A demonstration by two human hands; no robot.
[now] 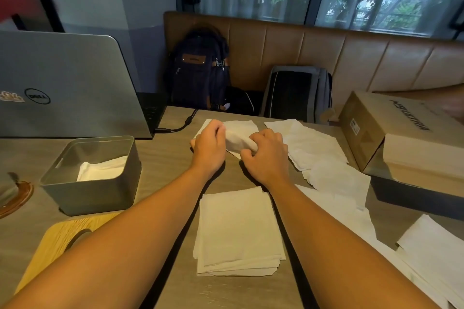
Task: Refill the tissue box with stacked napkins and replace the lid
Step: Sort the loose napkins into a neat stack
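Tissue box [95,193], where is it?
— On the left of the wooden table [163,165]: grey, open-topped, with a few white napkins [103,170] inside. Its wooden lid [47,243], cut with an oval slot, lies flat just in front, nearer the viewer.
— And the hands?
— Both reach toward the table's far side. The left hand [208,148] and right hand [266,155] each curl their fingers around one crumpled napkin [238,139] held between them.
— Other napkins?
— A squared stack of napkins [238,231] lies between the forearms. Loose sheets [316,153] spread to the right, beside a cardboard box [371,128]. A laptop [62,83] stands behind the tissue box
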